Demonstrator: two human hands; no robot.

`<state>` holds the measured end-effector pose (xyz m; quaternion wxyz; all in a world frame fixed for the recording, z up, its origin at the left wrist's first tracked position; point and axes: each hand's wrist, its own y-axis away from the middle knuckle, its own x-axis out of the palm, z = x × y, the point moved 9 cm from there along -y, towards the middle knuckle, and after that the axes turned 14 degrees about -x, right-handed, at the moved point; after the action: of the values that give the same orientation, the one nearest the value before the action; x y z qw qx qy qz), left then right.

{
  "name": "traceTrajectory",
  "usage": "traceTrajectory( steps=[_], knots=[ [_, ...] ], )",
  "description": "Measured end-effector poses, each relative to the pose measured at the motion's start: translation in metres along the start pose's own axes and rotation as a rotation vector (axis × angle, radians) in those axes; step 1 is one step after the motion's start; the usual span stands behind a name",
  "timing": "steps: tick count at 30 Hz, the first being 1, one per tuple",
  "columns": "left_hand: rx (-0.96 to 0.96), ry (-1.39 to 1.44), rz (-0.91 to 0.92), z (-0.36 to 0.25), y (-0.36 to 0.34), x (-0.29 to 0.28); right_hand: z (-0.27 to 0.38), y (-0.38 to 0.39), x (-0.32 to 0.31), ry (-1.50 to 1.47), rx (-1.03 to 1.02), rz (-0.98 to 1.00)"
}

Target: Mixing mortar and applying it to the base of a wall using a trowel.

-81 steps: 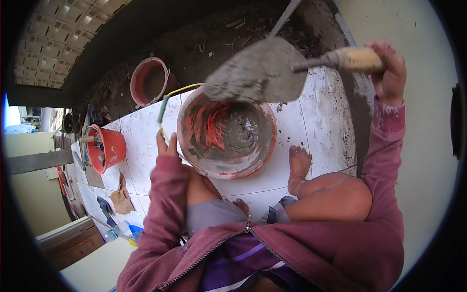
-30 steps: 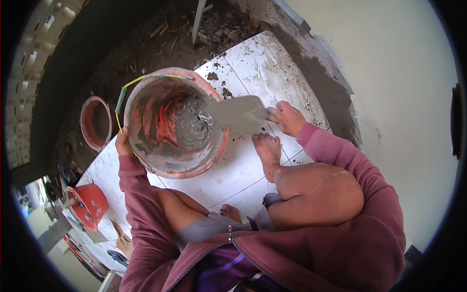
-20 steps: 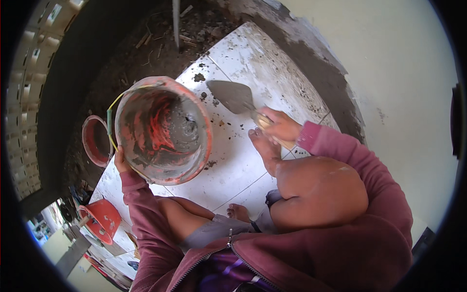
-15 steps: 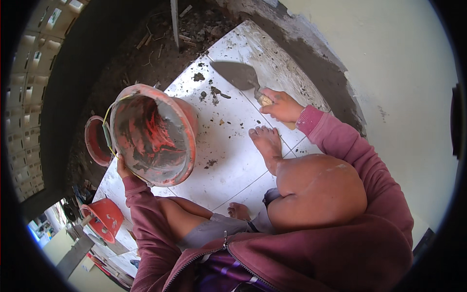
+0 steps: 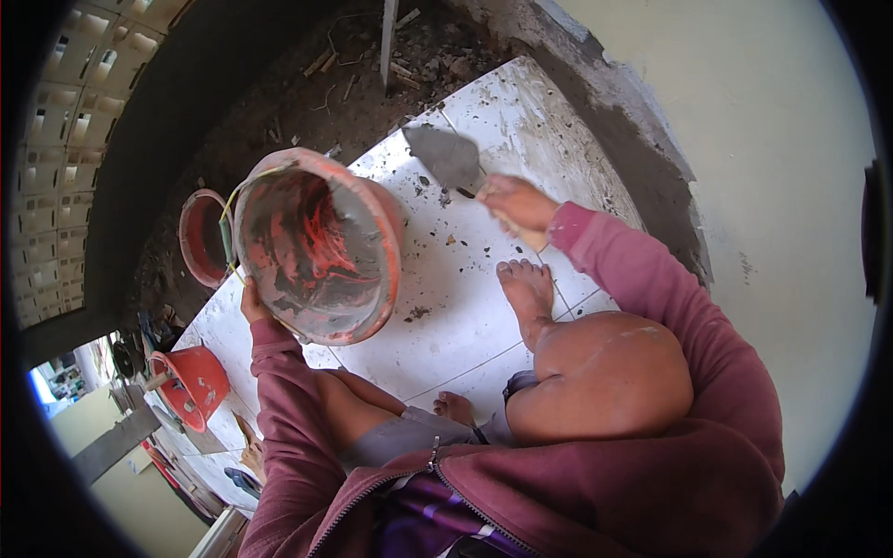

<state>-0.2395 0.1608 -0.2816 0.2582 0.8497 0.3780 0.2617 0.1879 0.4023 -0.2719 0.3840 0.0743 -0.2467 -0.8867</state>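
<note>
Head view: left hand (image 5: 254,303) holding tilted red bucket (image 5: 321,244) at tiled floor's (image 5: 456,321) far-left edge; right hand (image 5: 521,203) wrapped round trowel (image 5: 445,156) handle, blade near far corner.

Open tiles (image 5: 456,321) between bucket (image 5: 393,279) and foot (image 5: 527,290), trowel (image 5: 445,158) across the gap's far end, wall (image 5: 772,223) bounding the right

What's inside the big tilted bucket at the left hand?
Grey, mortar-like mix coats much of the bucket inside, red streaks showing through. The right rim covers part of the interior; how much mix lies behind it can't be seen.
</note>
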Motion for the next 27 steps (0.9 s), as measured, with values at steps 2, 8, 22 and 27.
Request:
traceTrajectory(
  steps=[2, 8, 22, 27],
  knots=[
    [0.095, -0.069, 0.049, -0.009, -0.002, 0.014, 0.033, 0.007, -0.020, 0.127, -0.173, -0.085],
    [0.188, -0.252, -0.098, -0.019, -0.013, 0.020, 0.105, 0.073, -0.037, 0.818, -0.951, -0.253],
    [0.221, -0.250, -0.029, -0.039, 0.031, 0.109, 0.044, 0.149, -0.082, 1.145, -0.657, -0.398],
    [0.348, -0.176, 0.280, -0.051, 0.096, 0.215, 0.092, 0.147, -0.044, 1.129, -0.453, -0.082]
  ],
)
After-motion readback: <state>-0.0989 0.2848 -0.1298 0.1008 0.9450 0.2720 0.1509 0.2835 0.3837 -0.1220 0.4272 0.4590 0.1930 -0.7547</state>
